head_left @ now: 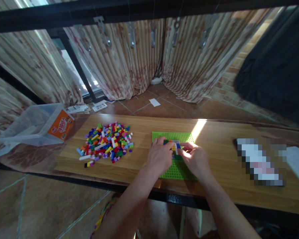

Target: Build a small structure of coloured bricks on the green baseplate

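Note:
A green studded baseplate (181, 170) lies in front of me on the wooden board, with a small build of coloured toy bricks (174, 148) on its middle. My left hand (161, 154) is curled over the build's left side, fingers bent against it and partly hiding it. On the opposite side, my right hand (194, 157) has thumb and forefinger pinched at a blue brick (178, 146) on the build's right edge. Whether that brick is pressed fully down cannot be made out. A white brick shows beside the blue one.
A heap of loose coloured bricks (109, 141) is spread on the board's left part. Beyond it, a clear plastic bin (32, 124) with an orange label lies at the far left. A blurred-out dark-edged object (259, 162) lies at the right, beside a white sheet (297, 164).

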`<state>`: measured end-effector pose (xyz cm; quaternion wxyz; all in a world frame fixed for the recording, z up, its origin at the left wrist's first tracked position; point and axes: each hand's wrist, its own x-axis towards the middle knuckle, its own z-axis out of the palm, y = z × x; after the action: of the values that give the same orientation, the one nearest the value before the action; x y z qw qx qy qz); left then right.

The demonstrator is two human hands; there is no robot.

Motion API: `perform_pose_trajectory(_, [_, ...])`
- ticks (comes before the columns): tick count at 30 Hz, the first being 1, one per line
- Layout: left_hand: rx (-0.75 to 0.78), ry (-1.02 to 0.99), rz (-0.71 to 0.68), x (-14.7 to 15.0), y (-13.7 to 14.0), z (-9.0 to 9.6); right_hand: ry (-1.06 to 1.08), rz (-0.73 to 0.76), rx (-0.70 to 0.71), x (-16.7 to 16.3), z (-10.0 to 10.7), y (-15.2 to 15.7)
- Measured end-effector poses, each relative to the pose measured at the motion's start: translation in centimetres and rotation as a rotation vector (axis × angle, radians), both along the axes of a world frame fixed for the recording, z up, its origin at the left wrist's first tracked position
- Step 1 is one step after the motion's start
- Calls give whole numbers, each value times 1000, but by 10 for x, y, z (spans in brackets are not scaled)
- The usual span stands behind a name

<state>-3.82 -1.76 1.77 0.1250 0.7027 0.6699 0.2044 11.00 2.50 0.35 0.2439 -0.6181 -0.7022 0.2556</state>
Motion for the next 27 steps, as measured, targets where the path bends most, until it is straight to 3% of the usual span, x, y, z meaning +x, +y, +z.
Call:
perform_pose_trajectory(6, [-31,98,-65,4,-5,-5,11,9,8,1,0,0])
perform_pose_trajectory(27, [-48,191,-49,10,-6,-3,146,64,-86,5,-7,9])
